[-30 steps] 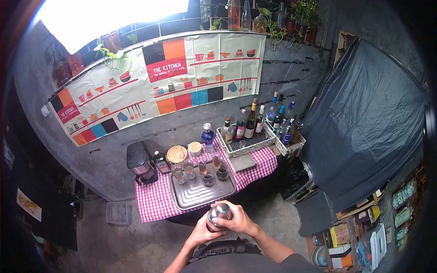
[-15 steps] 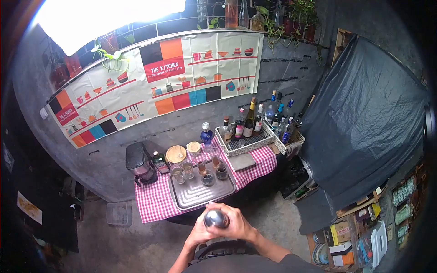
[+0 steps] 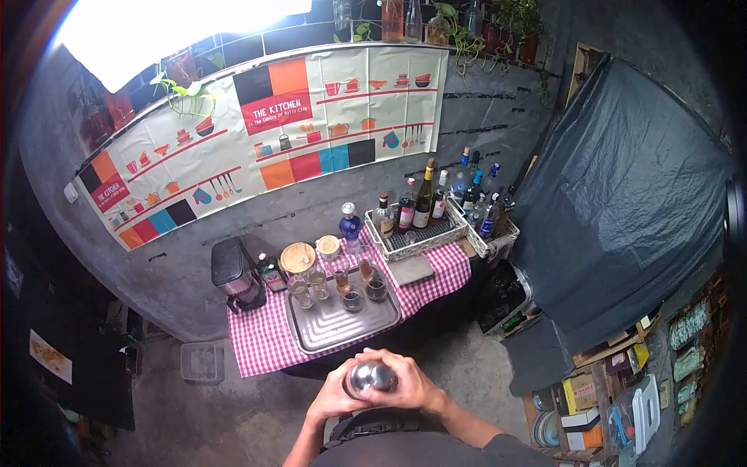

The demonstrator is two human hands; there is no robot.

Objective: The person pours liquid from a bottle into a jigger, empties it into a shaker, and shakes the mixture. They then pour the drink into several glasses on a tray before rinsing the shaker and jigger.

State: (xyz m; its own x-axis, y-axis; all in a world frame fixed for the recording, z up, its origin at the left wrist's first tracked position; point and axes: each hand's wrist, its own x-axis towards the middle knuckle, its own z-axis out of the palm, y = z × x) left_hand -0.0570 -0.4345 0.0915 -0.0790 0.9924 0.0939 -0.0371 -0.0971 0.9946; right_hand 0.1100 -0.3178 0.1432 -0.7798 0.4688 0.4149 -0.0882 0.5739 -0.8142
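Note:
A shiny metal cocktail shaker (image 3: 369, 378) is held close to my body, its rounded end facing up toward me. My left hand (image 3: 331, 395) wraps round its left side, and my right hand (image 3: 414, 384) grips it from the right. Most of the shaker's length is hidden beneath my hands. Just beyond them, a metal tray (image 3: 334, 336) lies on a red-and-white checked cloth (image 3: 261, 352). Several glasses stand toward its back, including a short glass (image 3: 352, 300) with dark contents and a tall glass (image 3: 302, 294).
A black coffee maker (image 3: 237, 272) stands at the table's left end. At the right, a wicker basket (image 3: 412, 251) holds several bottles. A grey slab (image 3: 411, 271) lies before it. Shelves with boxes (image 3: 582, 416) are at lower right, and a clear plastic bin (image 3: 201, 363) is on the floor.
The shaker has turned slightly, and my fingers sit a little wider round it. The whole view has shifted slightly; the things on the table stay where they were.

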